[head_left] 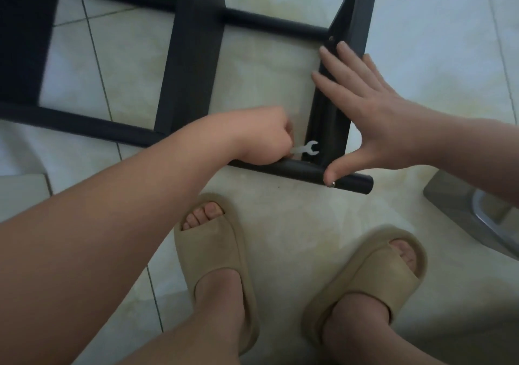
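A black metal frame (191, 63) of flat panels and round tubes lies on the tiled floor. My left hand (261, 137) grips a small white spanner (307, 148), whose open jaw points at the inner corner of the frame's near right panel. My right hand (373, 106) lies flat on that panel with straight fingers. Its thumb presses a small silver bolt head (332, 184) against the near round tube (303, 171).
My two feet in beige slippers (213, 252) stand on the pale floor tiles just in front of the frame. A grey object with a shiny metal part (477, 213) sits at the right edge. A white object (22, 193) lies at the left edge.
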Motion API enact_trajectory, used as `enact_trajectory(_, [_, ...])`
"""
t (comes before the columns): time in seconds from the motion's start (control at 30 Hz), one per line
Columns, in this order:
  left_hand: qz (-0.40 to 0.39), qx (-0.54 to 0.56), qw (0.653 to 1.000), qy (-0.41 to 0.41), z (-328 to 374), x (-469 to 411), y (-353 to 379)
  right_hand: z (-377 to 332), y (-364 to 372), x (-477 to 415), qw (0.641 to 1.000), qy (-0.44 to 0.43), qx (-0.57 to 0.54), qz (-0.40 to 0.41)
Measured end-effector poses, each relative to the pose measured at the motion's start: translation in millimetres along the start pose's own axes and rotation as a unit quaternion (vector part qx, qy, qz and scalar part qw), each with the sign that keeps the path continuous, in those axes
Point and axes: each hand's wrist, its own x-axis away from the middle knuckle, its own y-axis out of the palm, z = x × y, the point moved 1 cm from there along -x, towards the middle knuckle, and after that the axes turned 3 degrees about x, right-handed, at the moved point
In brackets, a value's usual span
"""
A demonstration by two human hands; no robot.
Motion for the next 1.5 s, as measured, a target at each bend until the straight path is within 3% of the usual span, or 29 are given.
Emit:
enact_trajectory(0.1, [0.04, -0.002, 0.999, -0.019, -11.5, 9.5, -6.4, 2.2, -17.2, 6.8, 0.987, 0.064, -0.144, 0.04])
enact_trajectory(0.27, [0.147, 0.037, 0.988, 0.03, 10.6, 26.5, -50.7, 15.1, -63.3, 8.3, 0.973, 0.166, -0.122, 0.106])
enact_trajectory(0.4, [0.232, 0.004, 0.971, 0.067, 43.0, 20.8, -98.9, 34.4, -92.8, -7.7, 0.95, 0.236, -0.142, 0.146])
enact_trajectory(0.63, [0.321, -0.065, 0.944, 0.034, 71.9, -43.4, -152.9, 79.6, -125.5, -59.4, 0.945, 0.297, -0.119, 0.071])
enact_trajectory(0.8, [0.274, -0.079, 0.958, 0.002, 66.7, -94.9, -166.6, 100.6, -114.9, -91.2, 0.951, 0.294, -0.098, -0.012])
enact_trajectory(0.93, [0.216, -0.127, 0.968, 0.004, 65.8, -114.2, -174.5, 108.1, -107.0, -94.6, 0.954, 0.278, -0.112, 0.014])
enact_trajectory(1.03, [0.238, -0.13, 0.962, 0.039, 70.5, -107.7, -171.0, 100.5, -105.6, -80.7, 0.952, 0.272, -0.137, 0.032])
enact_trajectory(1.17, [0.252, -0.144, 0.954, 0.069, 89.5, -60.0, -166.7, 68.0, -118.9, -39.8, 0.951, 0.279, -0.104, 0.079])
enact_trajectory(1.3, [0.213, -0.134, 0.966, 0.06, 115.4, 15.1, -150.3, 15.6, -134.0, 19.2, 0.955, 0.271, -0.042, 0.111])
enact_trajectory(1.5, [0.194, -0.139, 0.971, 0.022, 111.6, 122.0, -75.6, -85.2, -102.5, 98.8, 0.944, 0.28, -0.098, 0.147])
